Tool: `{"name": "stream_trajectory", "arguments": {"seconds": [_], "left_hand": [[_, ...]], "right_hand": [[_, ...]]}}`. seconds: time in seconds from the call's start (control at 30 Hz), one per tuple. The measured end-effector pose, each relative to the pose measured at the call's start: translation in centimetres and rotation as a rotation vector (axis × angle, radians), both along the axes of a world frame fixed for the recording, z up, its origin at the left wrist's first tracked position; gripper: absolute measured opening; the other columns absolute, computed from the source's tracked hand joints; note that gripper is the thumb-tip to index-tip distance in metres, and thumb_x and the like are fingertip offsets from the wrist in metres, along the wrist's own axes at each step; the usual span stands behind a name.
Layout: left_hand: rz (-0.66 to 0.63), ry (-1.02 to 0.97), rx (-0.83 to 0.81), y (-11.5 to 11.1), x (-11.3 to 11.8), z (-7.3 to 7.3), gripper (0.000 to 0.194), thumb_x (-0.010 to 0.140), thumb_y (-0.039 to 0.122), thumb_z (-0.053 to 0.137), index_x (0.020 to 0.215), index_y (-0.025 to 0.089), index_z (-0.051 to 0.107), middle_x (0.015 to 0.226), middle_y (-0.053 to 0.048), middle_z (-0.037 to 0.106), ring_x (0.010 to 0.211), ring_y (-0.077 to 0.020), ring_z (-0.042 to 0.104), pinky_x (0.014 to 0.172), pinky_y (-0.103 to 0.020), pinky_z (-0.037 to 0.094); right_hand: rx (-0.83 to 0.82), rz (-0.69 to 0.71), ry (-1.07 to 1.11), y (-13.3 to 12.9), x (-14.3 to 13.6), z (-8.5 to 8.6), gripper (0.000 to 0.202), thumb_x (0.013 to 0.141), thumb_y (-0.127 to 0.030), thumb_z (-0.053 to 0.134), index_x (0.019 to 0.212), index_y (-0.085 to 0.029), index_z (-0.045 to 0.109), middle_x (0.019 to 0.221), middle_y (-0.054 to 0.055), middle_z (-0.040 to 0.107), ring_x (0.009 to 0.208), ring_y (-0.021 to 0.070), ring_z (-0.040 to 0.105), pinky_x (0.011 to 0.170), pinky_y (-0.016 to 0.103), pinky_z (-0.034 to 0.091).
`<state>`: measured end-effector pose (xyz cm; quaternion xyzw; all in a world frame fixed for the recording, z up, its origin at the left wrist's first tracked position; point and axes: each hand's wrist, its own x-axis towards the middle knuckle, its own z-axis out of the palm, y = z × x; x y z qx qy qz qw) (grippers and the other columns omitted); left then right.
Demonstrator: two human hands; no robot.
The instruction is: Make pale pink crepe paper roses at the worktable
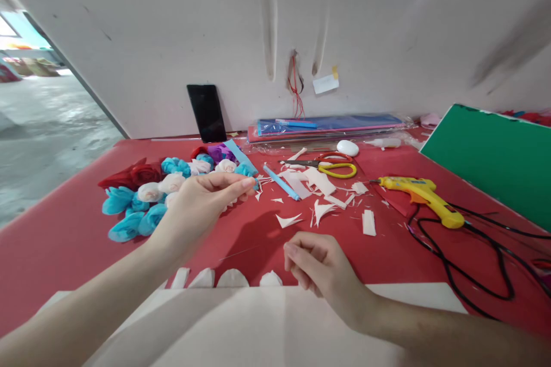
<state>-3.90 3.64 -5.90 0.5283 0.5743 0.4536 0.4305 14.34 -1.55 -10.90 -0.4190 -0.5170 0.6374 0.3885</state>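
My left hand [210,198] is raised over the middle of the red table, thumb and fingers pinched together; what they hold, if anything, I cannot make out. Behind it lie several crepe-paper flowers [150,191] in blue, white and red. Lower and to the right, my right hand [321,264] has its fingers curled closed, their contents hidden. A faint thin strand [239,253] runs toward it; whether the hand grips it I cannot tell. Several white paper petals [233,278] lie along the far edge of a large white sheet [241,327] in front of me.
Paper scraps [321,180], a light blue pen [282,182] and scissors [338,169] lie beyond my hands. A yellow glue gun [424,198] with a black cord is at right, near a green board [495,160]. A phone [206,113] leans against the back wall.
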Motion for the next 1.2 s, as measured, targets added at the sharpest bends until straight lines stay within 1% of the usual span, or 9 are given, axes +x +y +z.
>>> {"name": "stream_trajectory", "arguments": {"seconds": [0.17,0.3,0.47,0.6,0.73,0.83,0.97,1.07,1.2], "left_hand": [[-0.091,0.042,0.049,0.2,-0.1,-0.5,0.026,0.091,0.032,0.062,0.071,0.016,0.067,0.073,0.002,0.066,0.072,-0.0132,0.062,0.069,-0.025,0.05],[-0.159,0.116,0.096,0.1,0.1,-1.1,0.026,0.097,0.035,0.055,0.084,0.015,0.064,0.084,-0.001,0.067,0.073,-0.0159,0.064,0.068,-0.033,0.055],[-0.219,0.232,0.229,-1.2,1.3,-2.2,0.028,0.094,0.03,0.052,0.068,0.02,0.056,0.061,0.004,0.059,0.058,-0.0127,0.058,0.054,-0.022,0.049],[-0.346,0.364,0.447,-2.4,2.0,-2.4,0.021,0.087,0.018,0.058,0.067,0.02,0.064,0.068,0.002,0.066,0.062,-0.0137,0.064,0.059,-0.022,0.053],[-0.352,0.494,0.765,-2.4,1.7,-2.7,0.021,0.087,0.009,0.056,0.075,0.02,0.069,0.08,-0.002,0.064,0.071,-0.0147,0.063,0.063,-0.024,0.054],[-0.369,0.577,0.982,-2.1,1.2,-3.1,0.024,0.092,0.007,0.053,0.082,0.021,0.07,0.079,-0.001,0.063,0.071,-0.0145,0.059,0.079,-0.033,0.054],[-0.381,0.661,1.111,-1.9,1.0,-3.4,0.022,0.091,0.003,0.054,0.088,0.02,0.068,0.079,0.0,0.065,0.069,-0.014,0.059,0.093,-0.043,0.051],[-0.393,0.678,1.127,-1.8,1.2,-3.4,0.02,0.092,0.005,0.054,0.087,0.019,0.069,0.077,-0.001,0.067,0.067,-0.0145,0.061,0.089,-0.042,0.053],[-0.38,0.642,1.033,-1.8,1.5,-2.8,0.024,0.092,0.011,0.056,0.077,0.018,0.073,0.074,-0.003,0.068,0.065,-0.0162,0.062,0.062,-0.032,0.054]], "right_hand": [[-0.006,-0.01,0.002,0.0,-0.1,0.0,0.038,0.086,-0.043,0.059,0.059,-0.019,0.049,0.045,-0.008,0.038,0.041,0.0057,0.028,0.04,0.023,0.017],[-0.014,-0.011,0.022,0.0,-0.1,-0.2,0.038,0.087,-0.041,0.059,0.059,-0.019,0.049,0.045,-0.008,0.038,0.042,0.0058,0.029,0.04,0.022,0.017],[-0.045,0.042,0.094,0.1,0.0,-0.4,0.03,0.09,-0.038,0.056,0.069,-0.017,0.058,0.048,-0.007,0.044,0.041,0.0055,0.032,0.04,0.022,0.02],[-0.069,0.072,0.186,0.1,0.0,-0.4,0.024,0.09,-0.036,0.053,0.079,-0.017,0.06,0.055,-0.005,0.052,0.043,0.006,0.039,0.043,0.021,0.026],[-0.104,0.083,0.282,0.1,0.1,0.0,0.02,0.086,-0.034,0.057,0.077,-0.016,0.061,0.057,-0.004,0.053,0.045,0.0058,0.038,0.042,0.021,0.024],[-0.163,0.088,0.345,0.1,0.1,0.4,0.018,0.081,-0.032,0.06,0.074,-0.016,0.06,0.053,-0.004,0.051,0.045,0.006,0.036,0.042,0.02,0.022],[-0.257,0.071,0.392,0.3,0.1,1.0,0.012,0.076,-0.028,0.057,0.071,-0.017,0.056,0.052,-0.005,0.049,0.046,0.0061,0.036,0.043,0.02,0.025],[-0.266,0.051,0.394,0.4,0.0,1.0,0.011,0.075,-0.025,0.054,0.066,-0.018,0.052,0.052,-0.005,0.047,0.045,0.0057,0.035,0.045,0.02,0.026],[-0.178,0.031,0.336,0.2,0.0,0.7,0.017,0.078,-0.022,0.053,0.062,-0.017,0.052,0.052,-0.005,0.049,0.046,0.0052,0.036,0.044,0.02,0.023]]}}
